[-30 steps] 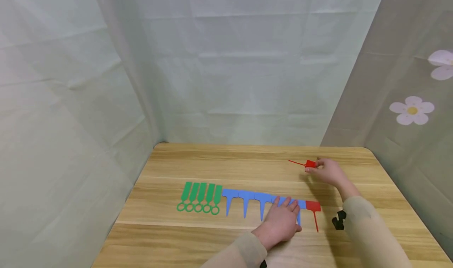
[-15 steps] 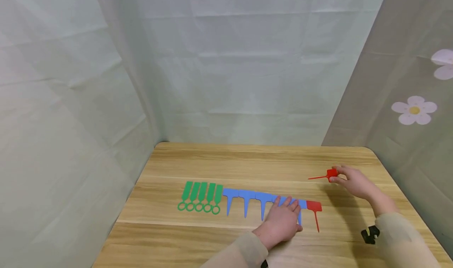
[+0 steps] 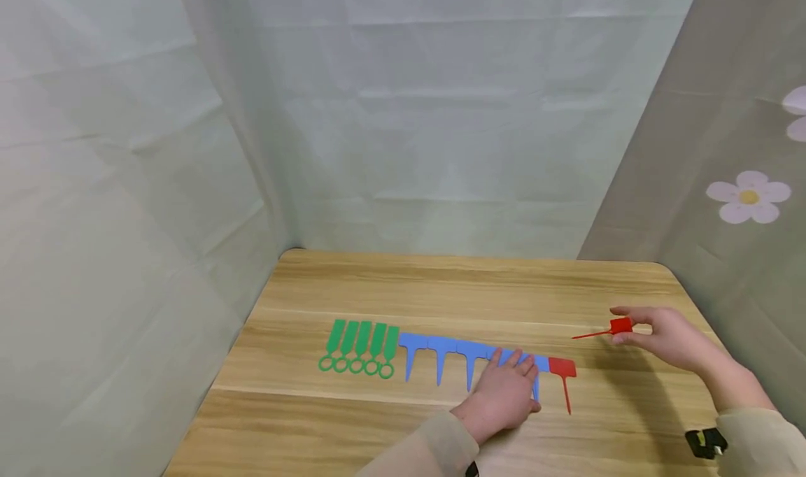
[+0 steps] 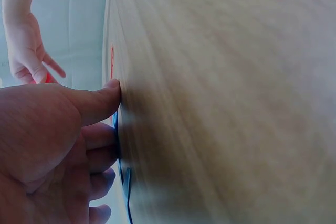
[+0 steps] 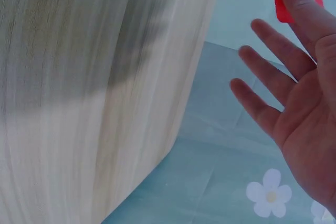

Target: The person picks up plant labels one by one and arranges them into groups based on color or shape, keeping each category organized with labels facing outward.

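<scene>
In the head view a row of blue T-shaped plant labels (image 3: 442,344) lies side by side on the wooden table. My left hand (image 3: 504,393) rests with spread fingers over the right end of that row, hiding part of it. One red T-shaped plant label (image 3: 562,366) lies against the row's right end, stem toward me. My right hand (image 3: 676,337) holds a second red plant label (image 3: 620,325) above the table, its thin stem pointing left. The right wrist view shows the red head (image 5: 279,3) pinched at the thumb, with the other fingers spread.
Several green tags with ring ends (image 3: 362,337) lie in a neat row left of the blue ones. Pale cloth (image 3: 441,148) hangs behind the table (image 3: 390,288) and on both sides, with flowers printed on the right part.
My right hand has moved right and toward me, carrying the red plant label away from the table's back. The left hand stays in place on the blue labels.
</scene>
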`<state>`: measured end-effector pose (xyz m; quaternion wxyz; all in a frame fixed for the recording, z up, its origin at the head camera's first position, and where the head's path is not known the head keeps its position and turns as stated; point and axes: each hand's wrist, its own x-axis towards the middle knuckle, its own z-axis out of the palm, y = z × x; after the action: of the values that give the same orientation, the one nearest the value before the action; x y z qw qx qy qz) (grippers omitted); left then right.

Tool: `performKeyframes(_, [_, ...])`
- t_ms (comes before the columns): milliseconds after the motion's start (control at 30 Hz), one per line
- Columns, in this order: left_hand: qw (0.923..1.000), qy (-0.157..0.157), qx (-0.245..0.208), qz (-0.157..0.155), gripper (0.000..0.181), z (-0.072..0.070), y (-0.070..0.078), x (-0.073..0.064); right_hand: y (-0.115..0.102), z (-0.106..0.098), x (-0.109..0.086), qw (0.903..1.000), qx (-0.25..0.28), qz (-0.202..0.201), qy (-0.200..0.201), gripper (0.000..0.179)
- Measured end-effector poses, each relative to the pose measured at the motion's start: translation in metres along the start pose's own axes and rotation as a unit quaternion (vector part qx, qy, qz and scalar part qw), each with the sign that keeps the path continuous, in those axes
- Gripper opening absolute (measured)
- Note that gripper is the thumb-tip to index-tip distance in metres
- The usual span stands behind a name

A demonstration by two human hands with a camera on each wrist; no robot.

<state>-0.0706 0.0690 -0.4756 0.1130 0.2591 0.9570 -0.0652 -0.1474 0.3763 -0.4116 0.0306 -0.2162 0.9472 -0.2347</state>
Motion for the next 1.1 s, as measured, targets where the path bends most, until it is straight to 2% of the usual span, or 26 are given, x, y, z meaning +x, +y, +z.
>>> performKeyframes(133, [1.0,-0.003,-0.005,0.0,0.067,0.0,0.0,0.0,0.001,-0.003,-0.002,0.999,0.012,0.001,-0.044,0.027])
performKeyframes(267, [1.0,-0.004,-0.004,0.002,0.067,-0.001,0.0,0.001,0.002,-0.007,-0.004,0.9965,0.014,0.002,-0.082,0.009])
performKeyframes(367, [1.0,-0.005,-0.001,0.0,0.068,-0.001,0.0,0.0,0.0,-0.009,-0.004,0.9961,0.006,-0.002,-0.088,0.006])
performKeyframes(667, [1.0,0.0,-0.009,0.001,0.068,0.001,0.0,0.0,0.0,-0.012,-0.004,0.9963,-0.008,-0.006,-0.085,0.015])
performKeyframes(800, [0.9999,-0.002,-0.016,0.002,0.068,0.002,0.0,0.0,0.004,-0.013,-0.003,0.9932,-0.007,-0.008,-0.116,0.01])
performKeyframes(933, [0.9998,-0.005,-0.02,-0.002,0.068,0.001,0.0,0.001,0.007,-0.005,0.0,0.9856,0.026,0.006,-0.167,0.015])
performKeyframes(1033, [0.9998,-0.008,-0.02,-0.004,0.068,0.001,0.0,0.001,0.008,0.005,0.001,0.9852,0.021,0.013,-0.17,0.018])
performKeyframes(1100, [0.9998,-0.009,-0.018,-0.005,0.068,0.001,0.0,0.001,0.008,0.012,0.002,0.9878,-0.003,0.009,-0.156,0.016])
